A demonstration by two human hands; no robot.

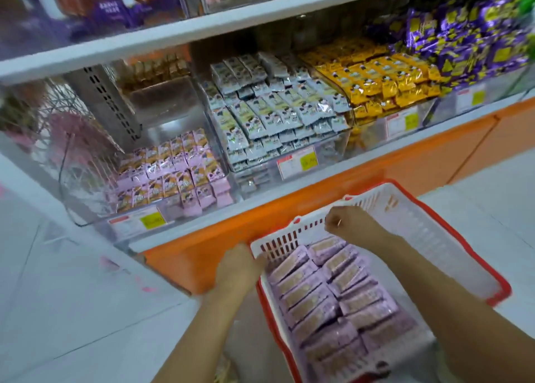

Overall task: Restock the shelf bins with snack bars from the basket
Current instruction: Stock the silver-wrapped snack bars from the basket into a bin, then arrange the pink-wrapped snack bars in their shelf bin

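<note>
Basket (434, 238) on the floor, between both forearms; holds lilac bars (333, 293) in 2 columns, none lifted yet.
Bars' long axis runs roughly left to right across the basket, tilted up toward the right; they lie flat, packed side by side.
Left hand (236, 267): fingers curled over the basket's near-left corner; grips the rim; blurred, finger detail unclear.
Right hand (346, 223): fist closed on the far rim; no bar in it.
Bars lie just below and nearer than the right hand, and to the right of the left hand; judged: right hand has the shorter reach.
Orange base (405, 162) behind the basket.
Pink bin (173, 177), about half full, sits up and left, on the left hand's side; likely target; blue-white bin (275, 113) and yellow bin (376, 78) further right look full.
</note>
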